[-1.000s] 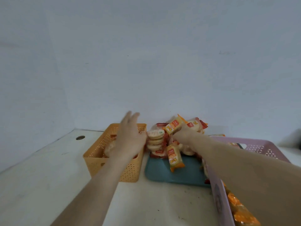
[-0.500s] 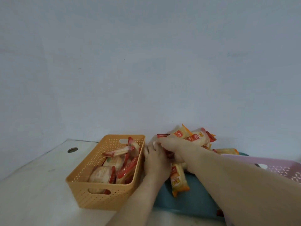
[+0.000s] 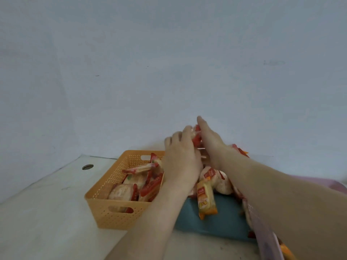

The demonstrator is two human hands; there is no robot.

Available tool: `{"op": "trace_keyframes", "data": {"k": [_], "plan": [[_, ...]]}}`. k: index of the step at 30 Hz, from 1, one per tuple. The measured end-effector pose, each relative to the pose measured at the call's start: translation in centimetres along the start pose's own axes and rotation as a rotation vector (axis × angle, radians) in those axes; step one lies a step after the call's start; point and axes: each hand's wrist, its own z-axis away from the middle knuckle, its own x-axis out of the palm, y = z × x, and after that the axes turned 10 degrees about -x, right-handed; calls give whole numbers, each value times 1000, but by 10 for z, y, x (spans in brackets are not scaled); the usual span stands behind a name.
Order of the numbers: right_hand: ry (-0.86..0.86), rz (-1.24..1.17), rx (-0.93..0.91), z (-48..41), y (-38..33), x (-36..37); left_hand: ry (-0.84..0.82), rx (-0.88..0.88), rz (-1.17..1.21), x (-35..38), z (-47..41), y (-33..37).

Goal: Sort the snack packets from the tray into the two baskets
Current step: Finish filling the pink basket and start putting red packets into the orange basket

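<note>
Both hands meet above the back of the teal tray (image 3: 216, 226), with a red packet (image 3: 196, 136) caught between them. The left hand (image 3: 180, 162) shows its back to the camera; its fingers (image 3: 187, 129) bend over the packet's left side and hold it. The right hand (image 3: 210, 141) lies against the packet's other side with one finger stretched straight up past it. Its thumb is hidden, so I cannot tell whether this hand grips the packet or only presses on it.

Just left of the left hand stands the orange basket (image 3: 116, 216) on the counter (image 3: 47, 212), partly filled with red-edged cracker packets (image 3: 131, 184). Below the left hand's wrist, a yellow packet (image 3: 206, 201) lies lengthwise on the tray, its orange end toward the person. Under the right hand and forearm sits a heap of pale packets (image 3: 222, 183), at the tray's far side. Beneath the right forearm, nearer the person, the rim of the pink basket (image 3: 266, 239) shows, with orange wrappers (image 3: 287, 252) inside it at the picture's edge. Far to the left of both hands, a round hole (image 3: 87, 167) is set in the counter.
</note>
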Motion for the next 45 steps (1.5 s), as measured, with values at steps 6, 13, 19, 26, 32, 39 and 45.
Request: {"op": "trace_keyframes", "data": {"k": [6, 13, 19, 26, 32, 39, 45], "plan": [[-116, 355, -19, 13, 1, 10, 11, -115, -197, -60, -13, -51], [-503, 1194, -175, 18, 45, 16, -257, -39, -311, -43, 22, -51], [-684, 1632, -161, 10, 68, 15, -511, -229, -21, 6, 50, -40], [-615, 1573, -144, -3, 85, 16, -523, -469, 277, 47, 60, -54], [-450, 1594, -292, -4, 86, 15, -434, -536, 489, 50, 57, -55], [-424, 1363, -201, -8, 71, 5, -227, -478, 667, 47, 58, -39], [-328, 997, -55, -13, 66, -8, -348, -681, 750, 67, 60, -46]]}}
